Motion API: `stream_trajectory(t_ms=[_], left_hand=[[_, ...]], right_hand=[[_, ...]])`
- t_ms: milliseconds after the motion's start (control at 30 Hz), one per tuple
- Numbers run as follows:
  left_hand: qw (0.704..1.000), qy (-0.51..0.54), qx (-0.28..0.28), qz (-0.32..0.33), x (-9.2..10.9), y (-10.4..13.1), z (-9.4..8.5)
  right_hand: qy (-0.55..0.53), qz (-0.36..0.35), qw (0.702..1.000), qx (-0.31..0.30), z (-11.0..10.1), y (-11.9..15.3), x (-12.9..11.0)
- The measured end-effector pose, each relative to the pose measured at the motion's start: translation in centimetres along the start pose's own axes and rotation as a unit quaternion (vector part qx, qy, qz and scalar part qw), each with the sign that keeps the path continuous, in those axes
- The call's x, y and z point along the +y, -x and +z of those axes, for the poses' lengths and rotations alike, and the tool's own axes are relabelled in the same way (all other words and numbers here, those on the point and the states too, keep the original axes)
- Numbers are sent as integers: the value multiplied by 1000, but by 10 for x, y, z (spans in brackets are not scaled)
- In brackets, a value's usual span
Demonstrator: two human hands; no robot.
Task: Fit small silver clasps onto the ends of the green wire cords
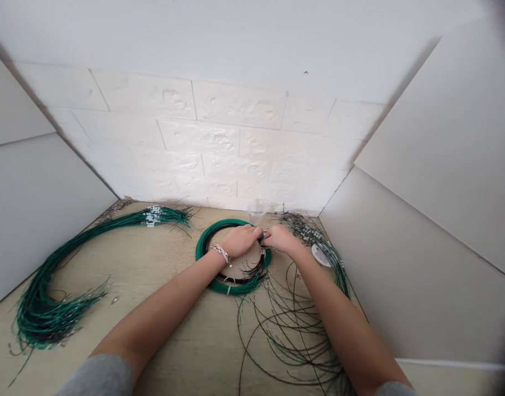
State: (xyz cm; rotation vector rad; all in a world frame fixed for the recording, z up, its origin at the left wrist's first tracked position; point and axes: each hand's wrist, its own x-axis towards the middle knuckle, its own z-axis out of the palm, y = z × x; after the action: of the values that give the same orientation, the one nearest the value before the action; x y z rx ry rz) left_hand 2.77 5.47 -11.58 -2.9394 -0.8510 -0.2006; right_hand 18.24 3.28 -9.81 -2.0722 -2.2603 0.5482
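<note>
In the head view, a round coil of green and black wires lies flat on the tabletop, with pale ties at its lower edge. My left hand, a bracelet at its wrist, reaches across the coil and closes on its upper right part. Right beside it, my right hand is pinched, fingertips close to the left fingers. What sits between the right fingertips is too small to make out. Loose dark wire ends stick out inside the coil's right side.
A long bundle of green wires with white connectors curves along the left. More loose wires spread under my right forearm. A clear cup and a white disc stand near the back. White panels and a brick-patterned wall enclose the surface.
</note>
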Motion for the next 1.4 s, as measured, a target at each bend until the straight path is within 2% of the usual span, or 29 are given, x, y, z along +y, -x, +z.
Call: stream_trajectory(t_ms=[167, 367, 600, 1067, 1400], left_hand=[[1000, 4, 11, 8, -1, 0, 3], [998, -9, 34, 47, -4, 0, 5], [997, -19, 61, 42, -5, 0, 5], [997, -34, 51, 40, -5, -1, 9], [997, -26, 56, 45, -3, 0, 10]], right_hand=[[-3, -5, 1000, 4, 3, -2, 0], [-4, -4, 1000, 6, 2, 0, -1], [12, 16, 1000, 22, 3, 0, 0], [8, 15, 999, 34, 10, 0, -4], [5, -3, 999, 53, 6, 2, -4]])
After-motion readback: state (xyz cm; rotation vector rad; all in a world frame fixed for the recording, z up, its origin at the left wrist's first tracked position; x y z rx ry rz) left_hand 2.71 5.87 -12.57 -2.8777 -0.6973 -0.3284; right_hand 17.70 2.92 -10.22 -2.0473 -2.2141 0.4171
